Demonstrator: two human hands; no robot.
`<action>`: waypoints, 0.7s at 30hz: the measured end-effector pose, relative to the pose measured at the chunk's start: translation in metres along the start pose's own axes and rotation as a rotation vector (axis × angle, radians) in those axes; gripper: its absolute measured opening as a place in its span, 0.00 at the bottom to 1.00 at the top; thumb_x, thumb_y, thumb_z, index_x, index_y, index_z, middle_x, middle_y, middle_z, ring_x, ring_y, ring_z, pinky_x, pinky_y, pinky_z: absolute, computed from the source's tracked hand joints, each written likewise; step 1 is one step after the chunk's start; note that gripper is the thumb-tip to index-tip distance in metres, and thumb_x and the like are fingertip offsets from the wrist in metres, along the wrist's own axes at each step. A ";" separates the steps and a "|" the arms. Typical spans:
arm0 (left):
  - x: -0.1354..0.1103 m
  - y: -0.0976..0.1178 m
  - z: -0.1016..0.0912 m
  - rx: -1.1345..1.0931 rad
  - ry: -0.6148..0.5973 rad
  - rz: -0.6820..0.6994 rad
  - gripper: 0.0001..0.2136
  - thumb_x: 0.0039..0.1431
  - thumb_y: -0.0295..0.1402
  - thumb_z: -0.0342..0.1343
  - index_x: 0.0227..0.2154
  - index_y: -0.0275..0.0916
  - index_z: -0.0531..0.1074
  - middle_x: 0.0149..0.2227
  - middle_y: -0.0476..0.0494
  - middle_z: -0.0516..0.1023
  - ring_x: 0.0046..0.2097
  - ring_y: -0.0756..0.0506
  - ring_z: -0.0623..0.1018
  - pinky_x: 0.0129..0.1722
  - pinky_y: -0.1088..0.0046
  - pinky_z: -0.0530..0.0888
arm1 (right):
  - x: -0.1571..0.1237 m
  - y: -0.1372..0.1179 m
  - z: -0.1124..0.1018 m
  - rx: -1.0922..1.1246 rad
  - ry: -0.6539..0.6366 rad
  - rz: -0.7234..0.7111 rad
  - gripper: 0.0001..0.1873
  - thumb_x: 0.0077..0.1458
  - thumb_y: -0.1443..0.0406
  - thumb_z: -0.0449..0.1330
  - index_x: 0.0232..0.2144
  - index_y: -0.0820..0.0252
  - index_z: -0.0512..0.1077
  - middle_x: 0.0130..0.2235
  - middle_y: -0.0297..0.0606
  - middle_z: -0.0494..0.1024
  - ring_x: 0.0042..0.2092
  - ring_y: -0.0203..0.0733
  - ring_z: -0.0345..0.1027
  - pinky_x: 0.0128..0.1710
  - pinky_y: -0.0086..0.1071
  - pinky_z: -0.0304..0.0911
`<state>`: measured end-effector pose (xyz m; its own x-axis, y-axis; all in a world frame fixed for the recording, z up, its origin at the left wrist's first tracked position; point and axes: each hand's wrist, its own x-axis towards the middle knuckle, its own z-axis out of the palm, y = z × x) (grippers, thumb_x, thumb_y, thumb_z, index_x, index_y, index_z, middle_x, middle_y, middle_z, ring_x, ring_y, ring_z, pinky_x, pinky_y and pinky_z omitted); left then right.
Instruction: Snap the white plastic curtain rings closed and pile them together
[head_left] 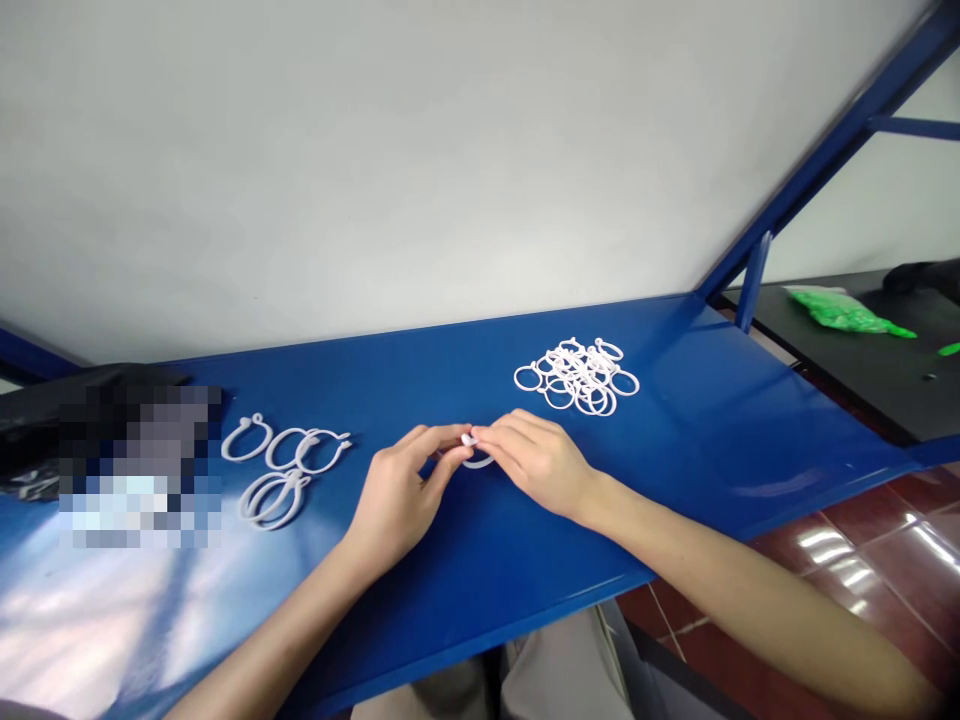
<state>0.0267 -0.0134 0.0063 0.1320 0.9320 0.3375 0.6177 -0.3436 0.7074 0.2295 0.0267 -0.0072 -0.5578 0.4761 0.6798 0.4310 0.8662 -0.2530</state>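
Observation:
Over the middle of the blue table, my left hand and my right hand meet at one white ring. Fingertips of both hands pinch a small white end piece of it, and the fingers hide much of the ring. To the right, beyond my right hand, lies a pile of closed white rings. Left of my left hand, several open white rings with small knobs at their ends rest apart and partly overlapping.
A blue metal shelf table carries everything, with a pale wall behind. Black plastic and a blurred-out patch sit at the left end. At right, a diagonal blue brace rises before a black surface holding a bag of green pieces.

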 end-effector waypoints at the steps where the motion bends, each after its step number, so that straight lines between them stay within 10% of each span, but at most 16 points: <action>1: 0.003 -0.004 -0.006 0.072 -0.011 0.033 0.13 0.67 0.40 0.53 0.47 0.44 0.79 0.45 0.46 0.85 0.45 0.44 0.83 0.44 0.71 0.78 | 0.003 0.007 -0.004 -0.008 0.022 0.038 0.08 0.69 0.68 0.56 0.43 0.63 0.76 0.39 0.41 0.82 0.40 0.41 0.74 0.42 0.36 0.71; 11: 0.012 -0.070 -0.074 0.752 -0.176 -0.075 0.22 0.59 0.31 0.44 0.50 0.43 0.78 0.53 0.37 0.79 0.52 0.30 0.74 0.48 0.49 0.72 | -0.002 0.133 -0.071 -0.405 0.115 0.776 0.15 0.65 0.62 0.55 0.39 0.60 0.82 0.38 0.45 0.79 0.38 0.48 0.71 0.44 0.43 0.66; 21: 0.011 -0.073 -0.079 0.779 -0.200 -0.063 0.20 0.67 0.34 0.39 0.41 0.43 0.79 0.46 0.37 0.82 0.45 0.32 0.77 0.41 0.56 0.67 | -0.006 0.132 -0.067 -0.431 0.160 0.821 0.17 0.63 0.59 0.54 0.36 0.61 0.81 0.38 0.46 0.80 0.39 0.49 0.67 0.45 0.42 0.62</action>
<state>-0.0783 0.0131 0.0073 0.1699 0.9752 0.1415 0.9819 -0.1797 0.0598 0.3373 0.1279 0.0020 0.1270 0.8588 0.4963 0.8896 0.1227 -0.4400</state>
